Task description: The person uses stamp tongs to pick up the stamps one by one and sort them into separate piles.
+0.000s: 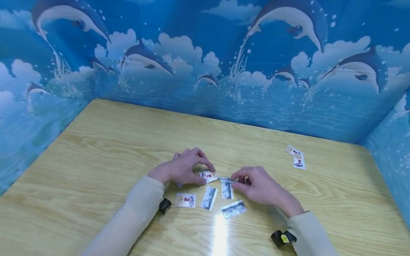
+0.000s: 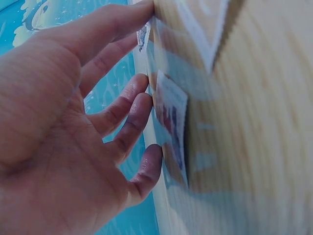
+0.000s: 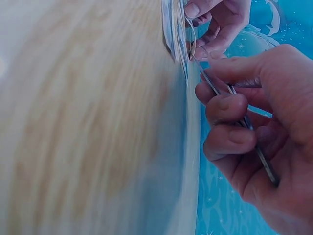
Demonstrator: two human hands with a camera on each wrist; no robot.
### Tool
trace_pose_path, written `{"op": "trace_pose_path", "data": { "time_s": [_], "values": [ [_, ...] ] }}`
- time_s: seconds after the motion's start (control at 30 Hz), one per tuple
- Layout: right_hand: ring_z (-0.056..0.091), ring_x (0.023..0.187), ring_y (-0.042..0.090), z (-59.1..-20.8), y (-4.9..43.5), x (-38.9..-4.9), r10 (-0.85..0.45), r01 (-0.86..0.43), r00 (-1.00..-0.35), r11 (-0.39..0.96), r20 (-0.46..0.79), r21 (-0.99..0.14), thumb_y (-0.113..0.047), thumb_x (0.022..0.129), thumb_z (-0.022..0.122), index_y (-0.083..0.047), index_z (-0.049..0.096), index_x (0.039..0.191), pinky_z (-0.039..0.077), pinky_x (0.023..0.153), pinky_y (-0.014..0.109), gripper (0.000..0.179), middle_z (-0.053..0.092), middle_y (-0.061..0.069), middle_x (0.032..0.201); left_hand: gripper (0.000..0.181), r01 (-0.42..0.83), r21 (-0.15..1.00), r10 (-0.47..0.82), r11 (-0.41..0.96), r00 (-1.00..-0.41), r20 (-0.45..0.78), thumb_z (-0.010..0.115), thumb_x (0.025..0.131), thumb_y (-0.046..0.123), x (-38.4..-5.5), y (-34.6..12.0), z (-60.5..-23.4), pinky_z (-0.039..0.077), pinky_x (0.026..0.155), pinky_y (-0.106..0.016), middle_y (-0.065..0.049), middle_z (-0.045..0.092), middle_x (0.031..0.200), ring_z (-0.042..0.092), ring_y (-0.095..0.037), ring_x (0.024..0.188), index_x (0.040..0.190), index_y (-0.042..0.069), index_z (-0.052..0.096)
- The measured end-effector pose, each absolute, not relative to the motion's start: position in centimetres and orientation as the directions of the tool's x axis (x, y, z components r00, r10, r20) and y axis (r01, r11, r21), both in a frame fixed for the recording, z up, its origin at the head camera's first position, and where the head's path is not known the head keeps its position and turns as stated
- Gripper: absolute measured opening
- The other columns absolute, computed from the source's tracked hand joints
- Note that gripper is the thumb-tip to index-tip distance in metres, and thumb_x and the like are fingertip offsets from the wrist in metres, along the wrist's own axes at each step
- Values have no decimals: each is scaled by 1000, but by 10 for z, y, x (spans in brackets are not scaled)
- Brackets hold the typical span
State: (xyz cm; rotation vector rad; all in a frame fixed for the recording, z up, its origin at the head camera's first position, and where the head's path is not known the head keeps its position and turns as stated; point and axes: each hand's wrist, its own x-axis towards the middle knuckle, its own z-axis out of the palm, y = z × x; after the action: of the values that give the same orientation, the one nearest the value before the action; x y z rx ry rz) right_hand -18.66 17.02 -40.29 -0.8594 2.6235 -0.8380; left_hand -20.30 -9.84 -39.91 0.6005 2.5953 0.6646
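My left hand (image 1: 185, 167) holds a small colourful stamp (image 1: 209, 176) by its edges between thumb and forefinger, close above the table. The other left fingers are spread, their tips near the tabletop. In my right hand (image 1: 260, 185) is a pair of thin metal tweezers (image 3: 254, 132), gripped between thumb and curled fingers. The tweezers' tips reach the right edge of the held stamp; whether they clasp it I cannot tell. Below the tweezers lies a grey-blue stamp (image 1: 227, 190). Another stamp (image 2: 173, 117) lies under the left palm, mostly hidden in the head view.
Nearer me on the wooden table (image 1: 116, 142) lie a colourful stamp (image 1: 185, 200) and two grey-blue stamps, one upright (image 1: 208, 198) and one slanted (image 1: 234, 209). Two overlapping colourful stamps (image 1: 299, 161) lie at the back right. A dolphin-patterned curtain (image 1: 202, 35) borders the table.
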Motion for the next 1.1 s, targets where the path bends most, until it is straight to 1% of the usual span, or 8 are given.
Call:
{"op": "trace_pose_path", "data": {
  "time_s": [0.2,0.53,0.73,0.8,0.87,0.97,1.1],
  "values": [
    [54,73,8,-404,167,-187,-606,-456,-793,661,-66,-596,-17,97,68,-9,75,115,46,67,24,21,66,-6,86,36,304,523,491,796,-829,-266,77,91,35,-204,-99,-399,28,114,-60,-5,47,146,41,-28,135,127,35,70],
    [54,70,8,-404,163,-190,-608,-475,-793,648,-29,-596,-10,96,68,-9,75,112,46,63,24,18,63,-5,81,37,299,525,487,797,-833,-265,77,91,36,-205,-99,-399,25,116,-61,-4,47,146,41,-28,137,127,37,69],
    [53,70,9,-404,163,-189,-592,-451,-805,659,-45,-602,-10,96,68,-9,75,113,46,63,25,18,63,-4,80,37,298,538,494,789,-827,-267,76,92,36,-206,-101,-398,24,118,-62,-4,47,146,41,-28,138,128,36,69],
    [53,70,10,-404,163,-187,-582,-440,-812,660,-44,-609,-10,96,68,-10,75,113,46,63,25,19,63,-4,80,36,292,555,497,779,-827,-262,75,93,35,-206,-103,-398,27,118,-60,-4,50,144,44,-27,136,128,35,69],
    [53,70,11,-404,164,-186,-572,-431,-819,658,-38,-618,-10,96,67,-10,75,113,45,64,25,18,63,-4,80,36,297,578,508,760,-826,-244,74,94,32,-206,-106,-397,34,116,-57,-5,53,141,49,-27,133,129,32,69],
    [52,69,11,-404,167,-184,-560,-423,-828,651,-22,-631,-10,96,67,-11,75,111,45,63,25,17,62,-3,79,35,318,607,531,728,-822,-205,72,95,28,-206,-113,-397,44,110,-50,-6,58,134,55,-25,124,130,26,69],
    [52,68,10,-405,170,-182,-554,-429,-832,638,5,-639,-9,97,67,-11,76,110,46,62,25,16,63,-3,78,37,331,629,537,703,-827,-165,72,94,26,-204,-128,-397,47,107,-48,-6,59,132,58,-24,121,131,22,68]
  ]
}}
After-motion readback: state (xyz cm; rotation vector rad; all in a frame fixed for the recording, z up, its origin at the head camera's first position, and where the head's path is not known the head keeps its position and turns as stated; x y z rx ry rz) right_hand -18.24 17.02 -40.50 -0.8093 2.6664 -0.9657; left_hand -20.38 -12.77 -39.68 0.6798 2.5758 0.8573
